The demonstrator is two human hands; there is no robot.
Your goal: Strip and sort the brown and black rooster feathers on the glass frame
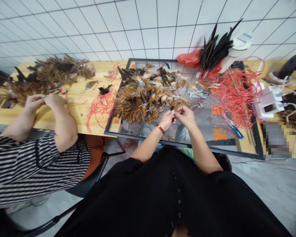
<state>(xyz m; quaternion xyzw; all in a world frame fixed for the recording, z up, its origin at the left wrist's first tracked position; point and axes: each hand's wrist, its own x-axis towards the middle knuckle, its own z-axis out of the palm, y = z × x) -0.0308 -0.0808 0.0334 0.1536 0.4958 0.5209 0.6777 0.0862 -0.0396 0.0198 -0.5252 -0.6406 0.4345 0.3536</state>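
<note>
My left hand point(167, 119), with a beaded bracelet point(160, 128) at the wrist, meets my right hand point(186, 116) over the near part of a black-framed glass panel point(199, 115). Both are closed, thumbs and fingertips pinched together. Whatever lies between the fingertips is too small to make out. Just beyond and to the left of my hands spreads a heap of brown and golden feathers point(148, 95), with some black ones among them. Small pale feathers point(196, 90) lie loose to the right of that heap.
Tangled pink-red string point(236, 95) covers the panel's right side, near blue-handled snips point(236, 130). Long black feathers point(213, 52) stand by a red bag point(189, 59). White chargers with cables point(268, 102) sit far right. At left, a co-worker's hands point(40, 100) touch another feather pile point(59, 72).
</note>
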